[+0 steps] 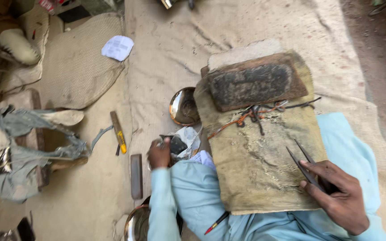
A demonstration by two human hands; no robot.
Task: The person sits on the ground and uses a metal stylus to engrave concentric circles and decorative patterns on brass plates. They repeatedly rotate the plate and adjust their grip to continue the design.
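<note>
My right hand [340, 194] grips a pair of long dark metal tweezers [302, 161], their tips lying on a worn yellowish cloth [255, 160] spread over my lap. My left hand [158, 154] reaches down to the left and holds a small dark flat object [175, 143] beside crumpled white paper [189, 136]. At the far end of the cloth rests a blackened wooden block [253, 85]. Below the block lies a tangle of orange cord and dark wire tools [255, 114].
A shiny metal bowl [182, 107] sits left of the cloth, another metal bowl [136, 223] by my left elbow. On the burlap floor lie a yellow-handled tool [118, 131], a dark flat bar [136, 175], a white paper [118, 47] and grey rags [23, 147]. A red pencil [216, 222] rests on my sleeve.
</note>
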